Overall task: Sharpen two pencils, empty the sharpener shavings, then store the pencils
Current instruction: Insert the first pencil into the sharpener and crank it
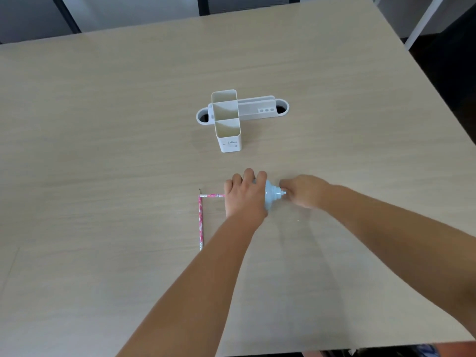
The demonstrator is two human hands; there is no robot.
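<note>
Firmly clamped under left hand (243, 195): pale blue plastic sharpener (270, 194) on light wood table (103, 150), pink patterned pencil (212, 195) inserted. Right hand (302, 190) pinching its crank. Second pink pencil (200, 222) lying just beside.

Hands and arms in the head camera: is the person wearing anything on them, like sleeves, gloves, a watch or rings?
No. The left hand and the right hand are both bare, with no gloves, and no rings show. Both forearms are bare too, right down to the picture's edge: no sleeves, watch or bracelet can be seen.
</note>
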